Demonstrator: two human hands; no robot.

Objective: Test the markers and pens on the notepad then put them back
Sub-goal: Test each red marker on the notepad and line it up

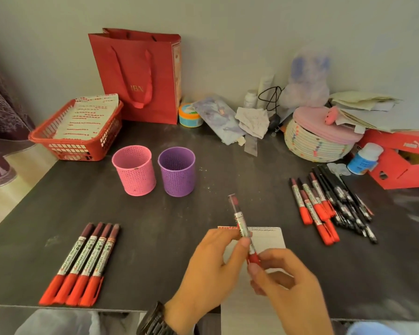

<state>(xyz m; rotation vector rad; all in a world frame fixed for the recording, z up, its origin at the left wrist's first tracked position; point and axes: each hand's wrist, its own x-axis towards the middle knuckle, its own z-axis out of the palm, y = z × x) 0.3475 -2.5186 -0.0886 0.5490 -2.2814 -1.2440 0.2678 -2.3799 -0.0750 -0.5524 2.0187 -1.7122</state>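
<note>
**Hands and marker, head view.** The left hand (208, 269) pinches, between thumb and forefinger, the mid-barrel of a red-capped marker with a white printed barrel (242, 226). The right hand (288, 286), fingers curled, pinches the same marker by its red end.

The marker's long axis runs from about 5 o'clock, at the right fingertips, to about 11 o'clock, where its dark far end stands free and tilts away from the person. The right hand is at the cap end, so any pull or push along this axis would likely fall to it, with the left hand steadying. Whether the cap is fully seated cannot be told.

Just beneath the marker lies the small white notepad (269, 238), partly hidden by the hands, on the dark grey tabletop (167, 226).

- **9 o'clock:** a row of four like markers (82, 262), side by side, red ends toward the person.
- **2 o'clock:** a loose pile of red markers and black pens (331, 204).
- **11 o'clock, well apart:** a pink perforated cup (134, 174) and a purple perforated cup (177, 171), upright and just beside each other.
</note>
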